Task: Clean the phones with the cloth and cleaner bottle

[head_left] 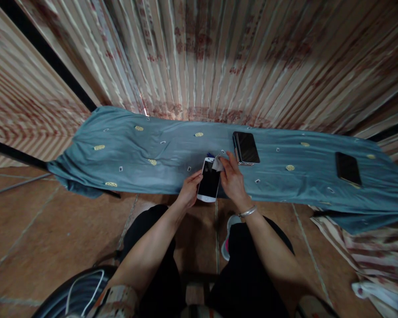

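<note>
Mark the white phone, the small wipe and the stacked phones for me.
white phone (208, 182): head view, dark screen centre.
small wipe (217, 164): head view, crumpled middle.
stacked phones (246, 148): head view, top screen.

Left hand (188, 191) covers the left edge of the white-framed smartphone with dark screen (209, 180); fingers curl behind it, unseen. Right hand (231, 179) pinches a small whitish wipe or film (217, 164), too small to tell which, hiding the phone's top right corner. A tiny blue item (210, 155) behind the phone is mostly hidden. Teal patterned cloth (172, 150) motifs too small to read.
</note>
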{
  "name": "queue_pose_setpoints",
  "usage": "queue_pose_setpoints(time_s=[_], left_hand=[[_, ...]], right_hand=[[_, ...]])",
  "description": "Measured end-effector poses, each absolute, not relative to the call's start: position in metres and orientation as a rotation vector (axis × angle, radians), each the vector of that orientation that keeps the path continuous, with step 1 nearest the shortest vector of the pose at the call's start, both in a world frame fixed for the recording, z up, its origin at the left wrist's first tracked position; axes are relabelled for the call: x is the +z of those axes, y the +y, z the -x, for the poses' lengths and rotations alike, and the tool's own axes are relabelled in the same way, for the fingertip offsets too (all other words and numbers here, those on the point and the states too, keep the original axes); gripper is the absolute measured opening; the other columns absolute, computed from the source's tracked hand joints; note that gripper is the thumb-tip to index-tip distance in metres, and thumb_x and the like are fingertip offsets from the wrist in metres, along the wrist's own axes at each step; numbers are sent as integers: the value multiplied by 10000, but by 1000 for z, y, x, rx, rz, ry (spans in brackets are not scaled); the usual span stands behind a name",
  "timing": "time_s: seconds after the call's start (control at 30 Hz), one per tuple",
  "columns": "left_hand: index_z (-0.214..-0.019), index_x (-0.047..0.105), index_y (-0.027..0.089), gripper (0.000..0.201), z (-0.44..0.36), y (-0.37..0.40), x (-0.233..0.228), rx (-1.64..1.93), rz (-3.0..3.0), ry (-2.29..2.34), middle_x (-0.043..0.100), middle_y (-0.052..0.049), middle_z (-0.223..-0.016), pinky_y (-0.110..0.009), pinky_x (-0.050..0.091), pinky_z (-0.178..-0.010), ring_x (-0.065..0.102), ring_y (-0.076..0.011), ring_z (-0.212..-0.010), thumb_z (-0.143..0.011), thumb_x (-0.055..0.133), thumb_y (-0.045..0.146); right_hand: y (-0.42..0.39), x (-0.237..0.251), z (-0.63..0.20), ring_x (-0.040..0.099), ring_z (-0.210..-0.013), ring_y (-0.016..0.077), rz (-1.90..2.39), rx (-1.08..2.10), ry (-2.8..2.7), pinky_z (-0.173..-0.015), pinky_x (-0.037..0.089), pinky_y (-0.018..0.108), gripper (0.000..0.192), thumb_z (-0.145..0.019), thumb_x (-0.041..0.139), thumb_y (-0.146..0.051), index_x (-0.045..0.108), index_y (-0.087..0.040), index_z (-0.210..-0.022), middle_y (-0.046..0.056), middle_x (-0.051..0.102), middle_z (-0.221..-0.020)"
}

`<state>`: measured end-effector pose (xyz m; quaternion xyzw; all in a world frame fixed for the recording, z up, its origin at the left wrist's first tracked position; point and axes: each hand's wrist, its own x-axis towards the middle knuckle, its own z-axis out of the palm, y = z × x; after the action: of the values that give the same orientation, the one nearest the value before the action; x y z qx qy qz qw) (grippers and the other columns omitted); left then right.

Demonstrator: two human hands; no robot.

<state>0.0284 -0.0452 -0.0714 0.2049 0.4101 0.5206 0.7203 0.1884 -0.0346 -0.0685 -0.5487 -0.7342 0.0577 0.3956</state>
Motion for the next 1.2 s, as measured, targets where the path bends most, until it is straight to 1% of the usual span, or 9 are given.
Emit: queue_pose_setpoints(time_s=[0.17, 0.3, 0.57, 0.73, 0.8, 0.87, 0.97, 1.1, 1.2], left_hand=[[-941, 771, 158, 235, -30, -46, -68, 1155, -482, 894, 776, -52, -860, -345, 478, -926, 690, -229, -991, -708, 755, 183], [-935, 777, 156, 251, -32, -48, -67, 1159, -505, 869, 777, -61, -874, -360, 473, -942, 688, -237, -996, -688, 779, 204], [-890, 778, 164, 218, -30, -48, -69, 1161, -516, 866, 767, -43, -809, -355, 450, -963, 688, -219, -959, -675, 790, 197], [-810, 748, 149, 118, -28, -46, -72, 1203, -453, 925, 718, -2, -691, -299, 459, -885, 664, -150, -775, -693, 766, 155], [-791, 729, 145, 91, -28, -45, -72, 1217, -456, 899, 717, -8, -716, -292, 463, -868, 661, -153, -784, -730, 753, 209], [-833, 720, 142, 190, -28, -43, -70, 1230, -429, 853, 735, -34, -797, -300, 470, -887, 672, -176, -872, -798, 705, 329], [-906, 709, 132, 385, -26, -41, -64, 1222, -345, 805, 747, -72, -890, -326, 486, -914, 671, -210, -979, -868, 593, 498], [-929, 715, 132, 514, -19, -39, -52, 1149, -357, 772, 746, -87, -878, -315, 519, -847, 680, -224, -965, -883, 505, 600], [-966, 728, 149, 583, -12, -37, -45, 1123, -415, 760, 747, -87, -849, -278, 524, -733, 691, -222, -915, -864, 475, 665]], right_hand=[[-33, -67, -186, 510, -1268, 271, 1409, 18, -1895, -1083, 441, 492, 431, -879, 395, -75, 641, -166, -1222, 136, 584, -1339], [-32, -65, -178, 545, -1152, 271, 1394, -12, -1926, -1018, 479, 470, 428, -895, 386, -71, 639, -144, -1232, 141, 631, -1236], [-31, -64, -165, 499, -1231, 291, 1329, 61, -2007, -1069, 433, 516, 476, -935, 356, -104, 548, -131, -1370, 168, 572, -1346], [-36, -63, -158, 480, -1278, 298, 1289, 105, -2073, -1092, 427, 512, 494, -923, 349, -83, 554, -125, -1371, 172, 552, -1381], [-40, -63, -155, 479, -1284, 297, 1258, 125, -2111, -1102, 420, 528, 506, -918, 352, -74, 557, -157, -1372, 153, 559, -1379], [-45, -63, -151, 480, -1286, 292, 1229, 137, -2143, -1108, 418, 536, 513, -918, 356, -69, 560, -193, -1371, 133, 566, -1375], [-54, -61, -145, 488, -1270, 286, 1201, 142, -2186, -1099, 440, 515, 497, -925, 356, -66, 578, -190, -1352, 135, 572, -1365], [-65, -55, -141, 497, -1255, 281, 1170, 139, -2249, -1098, 456, 477, 478, -918, 363, -49, 598, -153, -1321, 148, 572, -1356], [-74, -54, -139, 504, -1253, 272, 1111, 189, -2294, -1085, 474, 470, 482, -915, 370, -48, 601, -181, -1317, 130, 577, -1351]])
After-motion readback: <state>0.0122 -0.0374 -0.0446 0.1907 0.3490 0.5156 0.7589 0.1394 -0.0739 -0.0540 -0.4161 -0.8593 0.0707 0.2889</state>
